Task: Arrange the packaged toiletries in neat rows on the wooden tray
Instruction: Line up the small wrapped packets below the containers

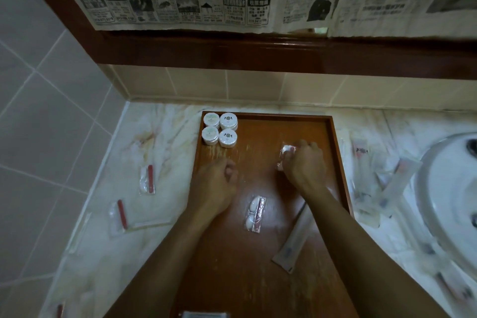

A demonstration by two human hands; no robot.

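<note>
Wooden tray (338, 152), sink (444, 188) beside

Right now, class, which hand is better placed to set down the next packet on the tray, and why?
The right hand: its fingers already hold a small packet over the wooden tray. The left hand is curled and holds nothing.
</note>
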